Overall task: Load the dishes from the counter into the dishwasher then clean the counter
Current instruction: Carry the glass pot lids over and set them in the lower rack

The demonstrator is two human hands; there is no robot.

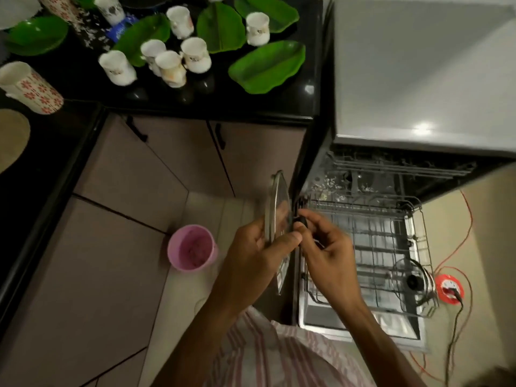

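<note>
This is a kitchen with a pale tiled floor [195, 289], brown cabinet doors [156, 169] and a shiny black counter [251, 104] across the top of the frame. Nearest, at the bottom, is a pink and white striped shirt [279, 358]. Just above it, in the middle of the frame, the two hands are close together on a glass pot lid [277, 202] that stands on its edge. The left hand [257, 247] grips the lid's metal rim, with the thumb on one side and the fingers behind the glass. The right hand [326, 247] pinches the black knob [300, 220] in the lid's middle. The lid is in the air, just left of the open dishwasher [418, 79]. To the right of the hands, the lower wire rack [377, 247] is pulled out, and a second glass lid [413, 277] leans in its lower right corner. A red socket box [449, 289] with cords lies on the floor beside the rack. Left of the hands, a pink bucket [192, 248] sits on the floor. Farther up, on the counter, there are white mugs [195, 54], green leaf-shaped plates [268, 67] and a tall flowered cup [30, 88] at the left edge.
</note>
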